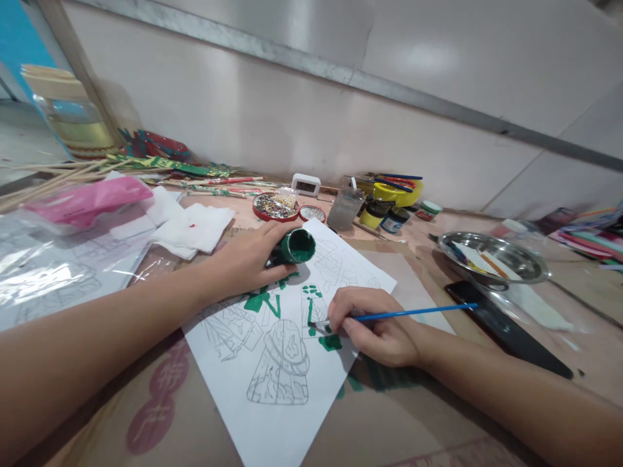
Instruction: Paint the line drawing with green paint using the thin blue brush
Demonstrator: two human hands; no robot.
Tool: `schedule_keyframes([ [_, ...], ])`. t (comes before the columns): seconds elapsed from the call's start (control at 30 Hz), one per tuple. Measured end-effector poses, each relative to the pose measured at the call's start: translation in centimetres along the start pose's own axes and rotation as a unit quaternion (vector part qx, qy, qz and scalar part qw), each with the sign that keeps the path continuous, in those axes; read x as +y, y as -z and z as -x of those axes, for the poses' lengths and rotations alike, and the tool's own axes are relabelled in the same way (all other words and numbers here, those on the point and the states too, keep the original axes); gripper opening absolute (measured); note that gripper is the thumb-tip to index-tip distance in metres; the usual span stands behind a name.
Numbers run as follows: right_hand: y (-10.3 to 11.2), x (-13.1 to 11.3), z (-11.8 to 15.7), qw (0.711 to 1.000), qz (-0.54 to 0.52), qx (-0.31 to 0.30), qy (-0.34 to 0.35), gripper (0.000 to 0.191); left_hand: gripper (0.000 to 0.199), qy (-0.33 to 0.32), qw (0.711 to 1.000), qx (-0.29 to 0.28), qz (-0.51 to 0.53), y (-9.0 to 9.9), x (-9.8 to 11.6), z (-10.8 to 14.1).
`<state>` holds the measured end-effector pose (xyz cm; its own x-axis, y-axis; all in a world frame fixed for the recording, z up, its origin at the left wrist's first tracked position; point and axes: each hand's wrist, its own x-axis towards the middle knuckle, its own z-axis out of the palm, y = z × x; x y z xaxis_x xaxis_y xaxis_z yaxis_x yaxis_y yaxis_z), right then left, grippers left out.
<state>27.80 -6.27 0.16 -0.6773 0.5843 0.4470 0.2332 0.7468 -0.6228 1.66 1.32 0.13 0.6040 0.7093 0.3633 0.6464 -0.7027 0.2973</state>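
My left hand (pixel 248 259) is wrapped round a small jar of green paint (pixel 298 246), tilted so that its open mouth faces me, above the upper part of a white sheet (pixel 272 431). My right hand (pixel 372 324) pinches a thin blue paintbrush (pixel 413 312), its tip touching the sheet beside a green stroke. Pencil drawings cover the sheet, one of them a bell-like shape (pixel 280 370) with no paint on it. Several green patches (pixel 257 300) lie near the jar and by the brush tip.
Cardboard (pixel 195 415) lies under the sheet. Behind stand a cup of cloudy water (pixel 345 207), paint jars (pixel 395 220) and a small digital clock (pixel 306 185). White tissues (pixel 195 227) and a pink packet (pixel 92 201) are left. A metal bowl (pixel 530 263) and a black phone-like object (pixel 516 340) are right.
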Motion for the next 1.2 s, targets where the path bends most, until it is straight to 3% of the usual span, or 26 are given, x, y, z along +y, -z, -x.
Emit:
schedule_keyframes([
  [0.67,-0.09,0.32,0.15,0.999,0.037,0.017,-0.034,0.019,0.067,-0.005,1.0,0.005,-0.002,0.02,0.08,-0.01],
  [0.97,-0.05,-0.18,0.04,1.0,0.002,0.002,0.0,0.02,0.068,0.003,1.0,0.01,0.001,-0.03,0.19,0.06],
  [1.2,-0.22,0.27,0.2,0.997,0.04,0.027,-0.055,0.02,0.068,-0.007,1.0,0.008,-0.005,-0.12,-0.05,-0.1],
])
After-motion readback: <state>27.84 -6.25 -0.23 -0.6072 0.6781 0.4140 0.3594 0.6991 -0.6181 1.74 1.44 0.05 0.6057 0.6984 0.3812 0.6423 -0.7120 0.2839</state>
